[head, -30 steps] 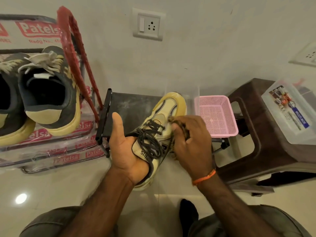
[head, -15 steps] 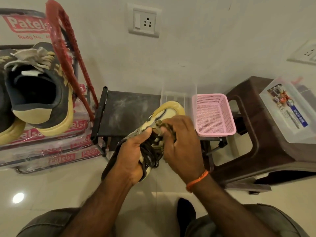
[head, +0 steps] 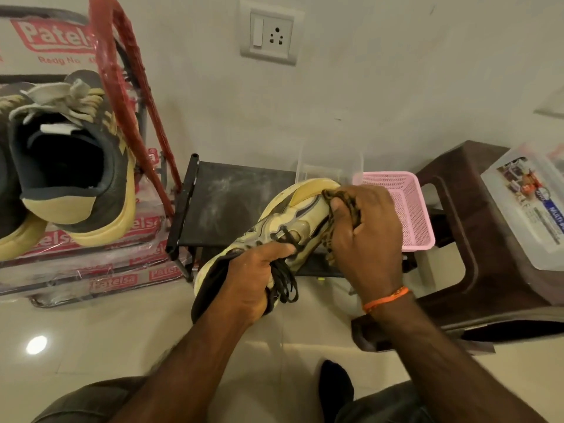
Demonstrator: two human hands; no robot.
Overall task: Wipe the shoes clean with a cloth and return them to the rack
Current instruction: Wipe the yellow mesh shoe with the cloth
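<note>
Wiping the cream shoe [head: 293, 221], held up in the air between the two hands, toe pointing away, above the floor. Holding it from the left with the left hand [head: 253, 276], fingers curled around the heel end and thumb pressing near the dark laces [head: 285, 280], which are hanging loose below. Rubbing it from the right with the right hand [head: 366, 236], fingers bunched tight around a dark spotted cloth [head: 341, 209] and pressing that cloth on the side of the shoe near the toe.

Doing this step well, most likely: keeping a firm hold with the left hand so the shoe is not slipping, turning it bit by bit, rubbing every side and the sole edge, keeping the laces out of the way, using a clean bit of cloth each time.

Just past the hands: a low black rack [head: 232, 206], dusty on top, waiting for the clean shoe. To the right of the right hand: a pink basket [head: 412, 209], then a brown stool [head: 476, 227] with a clear plastic box [head: 525, 203] on it. Far to the left of the left hand: a dark shoe with a yellow sole [head: 73, 166] sitting on wrapped packs, with a red frame [head: 122, 77] leaning beside it. Probably more wiping to do before putting the shoe back.
</note>
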